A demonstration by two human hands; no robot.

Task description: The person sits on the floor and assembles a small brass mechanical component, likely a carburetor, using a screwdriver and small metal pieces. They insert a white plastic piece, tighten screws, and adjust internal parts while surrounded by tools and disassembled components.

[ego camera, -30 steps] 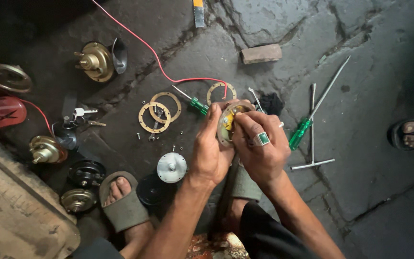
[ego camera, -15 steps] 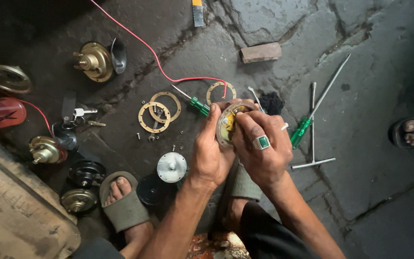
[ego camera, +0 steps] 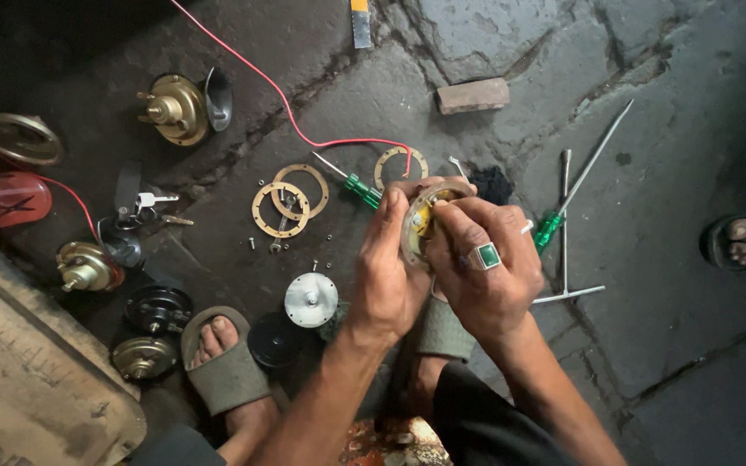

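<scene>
Both hands meet over the ground between the person's sandalled feet: the left hand cups the rim of a round metal disc part with its fingers curled around the edge, and the right hand, a green-stoned ring on one finger, closes over the other side with fingertips pressed onto the disc's face. So the part is held in the air, tilted toward the eyes, gripped from both sides. To do this well, the left hand should keep the rim steady while the right fingertips do the fine work, since the yellow inner piece looks small and easy to drop among the loose screws below. Just beyond lie a green-handled screwdriver and brass rings, near at hand; a second screwdriver rests to the right. Farther off sit a brass horn body, a red wire and a brick piece.
</scene>
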